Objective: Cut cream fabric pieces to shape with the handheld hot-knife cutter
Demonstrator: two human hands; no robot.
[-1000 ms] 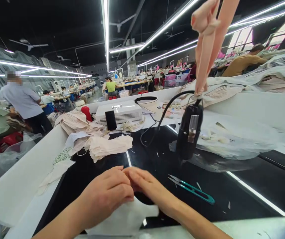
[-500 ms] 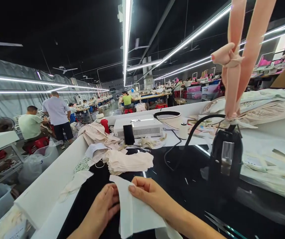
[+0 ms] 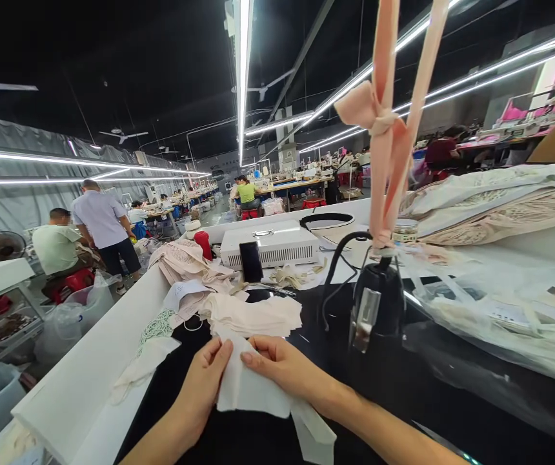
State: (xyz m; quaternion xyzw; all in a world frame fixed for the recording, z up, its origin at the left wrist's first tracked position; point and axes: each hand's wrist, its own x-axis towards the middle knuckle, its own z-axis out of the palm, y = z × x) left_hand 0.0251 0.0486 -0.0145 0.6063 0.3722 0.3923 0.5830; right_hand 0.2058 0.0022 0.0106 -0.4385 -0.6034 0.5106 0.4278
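A white fabric piece (image 3: 251, 387) is held between my two hands over the black tabletop (image 3: 175, 400). My left hand (image 3: 204, 374) pinches its left edge near the top, thumb uppermost. Across from it, my right hand (image 3: 284, 368) is closed on the upper right part, with the fingers partly hidden. A pale strip (image 3: 312, 433) hangs below my right wrist. Just beyond my fingertips lies a stack of cream fabric pieces (image 3: 258, 313).
A black device (image 3: 379, 300) hangs from a knotted pink band (image 3: 384, 123) at the right. A white box (image 3: 277, 244) with a black phone (image 3: 251, 262) leaning on it stands behind the stack. Green cord (image 3: 159, 325) lies left, plastic-wrapped material (image 3: 514, 310) right. Several people work beyond.
My left hand has closed its thumb and fingers on the fabric's edge. The fabric's lower part has swung up and right. The hanging device and its band have swung left.
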